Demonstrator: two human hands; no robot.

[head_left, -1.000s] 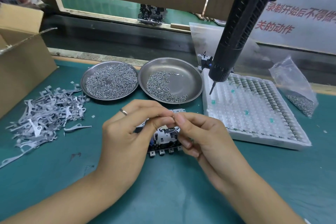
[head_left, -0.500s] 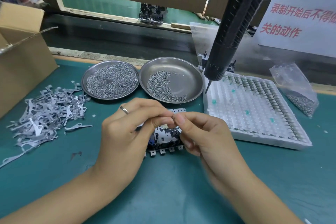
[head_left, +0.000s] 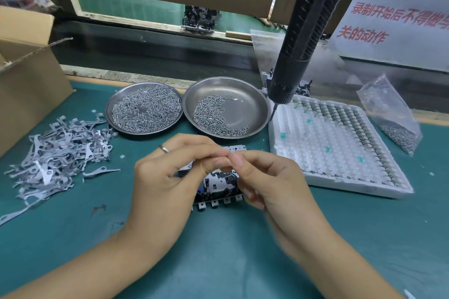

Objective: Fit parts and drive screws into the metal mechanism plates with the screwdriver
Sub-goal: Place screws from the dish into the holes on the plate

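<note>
At the far left edge of the frame stands an open cardboard box (head_left: pixel 26 80), and below it, at middle left, a loose heap of flat grey metal levers (head_left: pixel 56 158) lies on the green mat (head_left: pixel 218 250). Right of the heap, above the centre, sit two round steel dishes side by side with rims nearly touching: the left dish (head_left: pixel 143 107) is thickly covered with small silver parts, the right dish (head_left: pixel 227 107) holds a thinner drift of screws along its lower left. In the centre of the frame the left hand (head_left: pixel 165 184), with a ring on one finger, and the right hand (head_left: pixel 269 182) meet fingertip to fingertip, each with thumb and forefinger curled into a pinch; whatever tiny piece they pinch between them is too small to make out. Directly beneath the fingers lies the metal mechanism plate (head_left: pixel 218 187), flat on the mat, its row of small tabs facing the lower edge. Above and to the right, the black screwdriver (head_left: pixel 308 31) hangs tilted from the top of the frame, untouched, its tip over the left edge of the white foam tray (head_left: pixel 335 153). At the far right leans a clear plastic bag (head_left: pixel 388 114) with small silver parts in it.
</note>
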